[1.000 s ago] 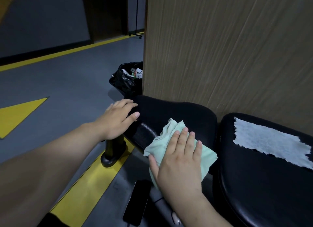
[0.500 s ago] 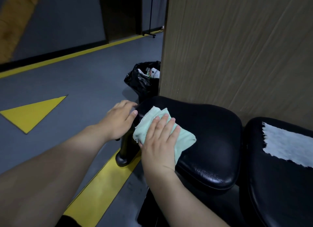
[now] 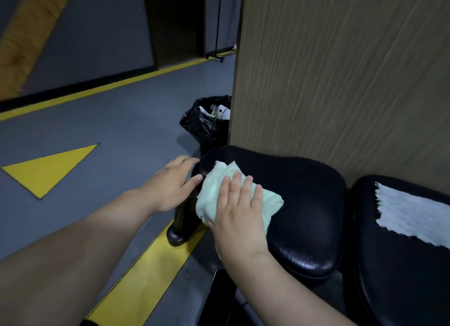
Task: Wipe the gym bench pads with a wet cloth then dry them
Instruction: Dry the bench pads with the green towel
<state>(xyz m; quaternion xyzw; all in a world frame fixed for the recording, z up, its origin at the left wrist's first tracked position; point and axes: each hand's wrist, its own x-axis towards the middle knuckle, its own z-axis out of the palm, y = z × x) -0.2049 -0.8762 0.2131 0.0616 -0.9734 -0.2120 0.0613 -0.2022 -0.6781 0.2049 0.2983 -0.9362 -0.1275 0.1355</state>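
Two black bench pads stand side by side against a wooden panel. On the left pad point(image 3: 304, 204) lies a pale green cloth point(image 3: 216, 179), near the pad's left end. My right hand point(image 3: 239, 208) presses flat on the cloth, fingers spread. My left hand point(image 3: 170, 184) rests with its fingers against the left edge of that pad and holds nothing. The right pad point(image 3: 389, 264) carries a white paper towel point(image 3: 411, 213) lying flat on top.
A black post point(image 3: 181, 226) under the left pad stands on a yellow floor stripe point(image 3: 136, 284). A bin with a black bag point(image 3: 207, 121) sits behind the pad, beside the wooden panel point(image 3: 341, 70). Grey floor with a yellow triangle point(image 3: 51, 167) lies to the left.
My right hand has slid the cloth from the near edge of the left pad up onto its top, toward the left end. My left hand stays at the pad's left edge.
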